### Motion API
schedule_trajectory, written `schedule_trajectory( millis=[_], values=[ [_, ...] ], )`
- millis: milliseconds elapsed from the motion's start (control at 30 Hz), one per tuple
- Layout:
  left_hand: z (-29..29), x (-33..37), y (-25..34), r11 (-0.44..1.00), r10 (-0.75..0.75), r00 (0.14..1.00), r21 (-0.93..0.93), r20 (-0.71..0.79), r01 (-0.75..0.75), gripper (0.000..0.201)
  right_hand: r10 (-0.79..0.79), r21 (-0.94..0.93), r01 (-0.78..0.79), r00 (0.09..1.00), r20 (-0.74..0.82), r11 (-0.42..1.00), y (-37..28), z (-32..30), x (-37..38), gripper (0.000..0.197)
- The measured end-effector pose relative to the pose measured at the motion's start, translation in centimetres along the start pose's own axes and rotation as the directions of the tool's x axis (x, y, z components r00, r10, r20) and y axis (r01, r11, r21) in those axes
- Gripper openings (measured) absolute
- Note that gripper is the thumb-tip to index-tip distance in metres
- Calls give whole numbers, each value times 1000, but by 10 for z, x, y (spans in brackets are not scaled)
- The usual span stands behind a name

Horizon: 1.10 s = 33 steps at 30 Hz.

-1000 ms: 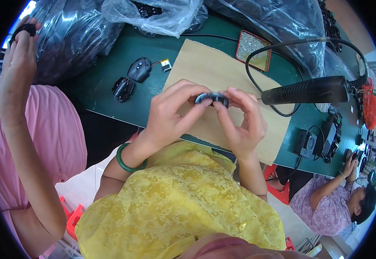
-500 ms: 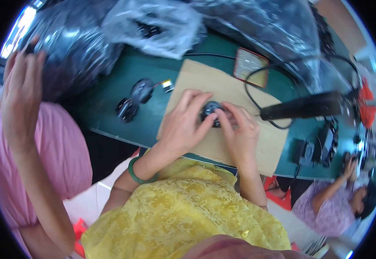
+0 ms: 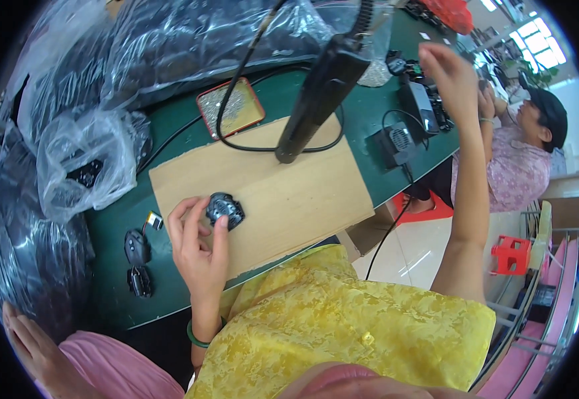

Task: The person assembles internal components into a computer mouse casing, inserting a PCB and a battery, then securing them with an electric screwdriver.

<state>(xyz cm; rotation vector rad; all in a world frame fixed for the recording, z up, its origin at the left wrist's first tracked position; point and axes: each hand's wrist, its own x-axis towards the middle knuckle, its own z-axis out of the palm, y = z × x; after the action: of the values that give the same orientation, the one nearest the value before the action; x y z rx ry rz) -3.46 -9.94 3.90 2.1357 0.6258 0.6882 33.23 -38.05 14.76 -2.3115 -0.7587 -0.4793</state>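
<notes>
On a cardboard sheet (image 3: 296, 213) lies a dark, rounded part (image 3: 225, 209) that looks like a computer mouse shell. My left hand (image 3: 199, 246) grips its near left side between thumb and fingers. My right hand (image 3: 450, 80) is raised far to the right, above the table's far end; its fingers are bent and apart, with nothing visible in them. Between the hands a black electric screwdriver (image 3: 319, 100) hangs slanted over the cardboard. Left of the sheet lie a black mouse shell (image 3: 137, 247), a dark part (image 3: 139, 282) and a small wired battery (image 3: 154, 220).
A red-rimmed tray (image 3: 253, 114) of small metal pieces sits behind the cardboard. Large plastic bags of dark parts (image 3: 203, 50) line the back and left. Black power adapters (image 3: 396, 143) stand at right. A co-worker (image 3: 519, 153) sits beyond; another person's hand (image 3: 33, 349) shows at lower left.
My right hand has left the dark part and swung far to the right and up. My left hand still grips the part. The view has turned to the right.
</notes>
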Motion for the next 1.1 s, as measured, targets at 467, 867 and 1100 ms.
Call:
schedule_trajectory(
  millis=[467,867,1100],
  values=[
    [5,4,-2,1000,10,998,3,-57,-10,16,-215,-243,390,821,529,888,180,224,217,51],
    [1,3,2,1000,-24,996,-19,-85,23,17,141,-171,-43,774,617,984,130,223,191,57],
    [-1,-2,2,999,-3,993,-40,-116,-1,18,329,-278,-176,530,781,944,74,139,170,74]
  ],
)
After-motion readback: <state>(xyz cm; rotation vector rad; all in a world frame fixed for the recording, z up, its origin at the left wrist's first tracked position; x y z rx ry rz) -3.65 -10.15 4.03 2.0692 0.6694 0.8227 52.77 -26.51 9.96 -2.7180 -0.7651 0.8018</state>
